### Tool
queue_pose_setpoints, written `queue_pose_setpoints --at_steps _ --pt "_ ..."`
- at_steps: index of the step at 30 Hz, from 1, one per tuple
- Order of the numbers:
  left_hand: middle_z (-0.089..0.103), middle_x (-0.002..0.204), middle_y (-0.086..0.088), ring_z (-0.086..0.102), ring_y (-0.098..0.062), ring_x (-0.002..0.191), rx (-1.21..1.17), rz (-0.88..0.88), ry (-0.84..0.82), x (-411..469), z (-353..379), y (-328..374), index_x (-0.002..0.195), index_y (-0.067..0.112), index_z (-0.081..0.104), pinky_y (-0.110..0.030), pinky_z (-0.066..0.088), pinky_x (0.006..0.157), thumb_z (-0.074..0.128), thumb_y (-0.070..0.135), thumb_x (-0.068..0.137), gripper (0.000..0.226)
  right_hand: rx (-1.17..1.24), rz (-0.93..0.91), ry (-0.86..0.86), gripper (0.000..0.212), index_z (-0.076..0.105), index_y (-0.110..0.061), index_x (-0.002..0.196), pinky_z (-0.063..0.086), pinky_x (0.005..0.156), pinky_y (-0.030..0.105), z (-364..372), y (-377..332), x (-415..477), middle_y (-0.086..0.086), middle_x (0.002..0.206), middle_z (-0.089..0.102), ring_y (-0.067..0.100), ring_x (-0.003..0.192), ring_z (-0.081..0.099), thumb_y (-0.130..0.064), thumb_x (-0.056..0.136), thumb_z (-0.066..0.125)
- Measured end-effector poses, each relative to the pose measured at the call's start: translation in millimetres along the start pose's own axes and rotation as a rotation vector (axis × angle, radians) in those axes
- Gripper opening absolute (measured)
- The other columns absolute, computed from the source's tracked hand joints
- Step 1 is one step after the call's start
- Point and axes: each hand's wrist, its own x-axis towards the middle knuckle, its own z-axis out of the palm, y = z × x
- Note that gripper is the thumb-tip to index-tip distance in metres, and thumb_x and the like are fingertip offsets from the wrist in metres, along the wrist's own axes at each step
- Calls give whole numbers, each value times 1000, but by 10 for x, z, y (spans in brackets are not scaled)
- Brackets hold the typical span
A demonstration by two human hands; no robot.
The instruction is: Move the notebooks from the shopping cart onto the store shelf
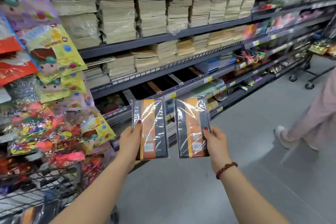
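Note:
I hold two plastic-wrapped notebooks with black and orange covers, upright, side by side in front of the shelving. My left hand (130, 140) grips the left notebook (151, 129) by its lower left edge. My right hand (216, 142) grips the right notebook (191, 127) by its lower right edge. Both hang in the air below a low dark shelf (160, 85) that holds similar black and orange notebooks. The wire shopping cart (41, 185) is at the lower left, and its contents are blurred.
Upper shelves carry stacks of beige notebooks (118, 18). Colourful hanging packs (52, 56) crowd the left side above the cart. A person (312, 120) in light trousers walks on the grey floor at the right. Another cart (309, 71) stands further down the aisle.

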Motion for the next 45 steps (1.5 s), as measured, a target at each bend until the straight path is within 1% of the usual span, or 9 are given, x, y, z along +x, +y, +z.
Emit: queue_pose_setpoints --at_steps 6,10,14,22,28,32,36,43,45 --pt "69 81 -9 66 -21 65 3 -36 -42 484 511 77 102 7 61 -26 48 51 47 32 98 30 7 33 11 12 60 -6 94 48 54 26 -58 -72 657 7 72 59 20 62 57 -8 93 49" --pt "70 82 -8 66 -19 64 -31 -48 -62 1000 862 176 98 9 62 -20 48 43 47 33 98 28 -38 37 28 13 58 -8 81 45 57 27 9 -150 1275 12 71 54 23 59 51 -5 91 50" --pt "72 88 -16 66 -24 69 -26 -66 -78 1489 1194 261 89 10 65 -30 52 61 52 33 95 27 -44 75 55 18 56 -8 78 37 37 13 49 -294 1811 2 59 49 4 37 45 -2 93 47" --pt "74 90 -17 68 -40 88 31 -91 -106 2162 1888 410 95 5 70 -56 52 86 54 33 92 32 21 157 63 17 56 -8 81 35 35 15 -54 -434 2784 -1 53 49 4 32 42 -3 94 47" --pt "71 95 -22 67 -42 91 49 -111 -69 2488 2517 499 100 -4 64 -52 53 83 54 33 91 40 7 191 12 16 55 -5 82 36 33 13 -259 -542 3577 3 58 51 1 29 45 -2 95 45" --pt "75 87 -15 70 -36 83 48 -127 9 2684 2999 485 93 2 69 -43 54 77 53 35 93 36 -54 217 -65 18 57 -10 82 44 38 18 -495 -586 4231 6 68 62 12 47 59 -6 96 46" --pt "72 69 -4 67 -18 58 23 -166 89 2797 3492 463 81 10 68 -24 50 51 51 30 95 29 -128 231 -128 17 57 -8 82 45 42 21 -746 -647 4861 7 66 59 18 49 53 -7 95 46" --pt "74 77 -9 70 -23 66 -14 -232 159 3017 3983 469 86 9 67 -28 51 58 53 32 94 28 -168 277 -202 17 55 -11 80 42 46 22 -794 -683 5668 4 62 57 12 43 48 -9 95 48" --pt "73 77 -10 70 -23 65 -10 -248 178 3141 4056 457 85 9 66 -29 51 57 53 31 94 28 -180 295 -221 20 55 -11 77 47 51 25 -729 -654 5835 7 67 60 16 50 53 -9 95 48"
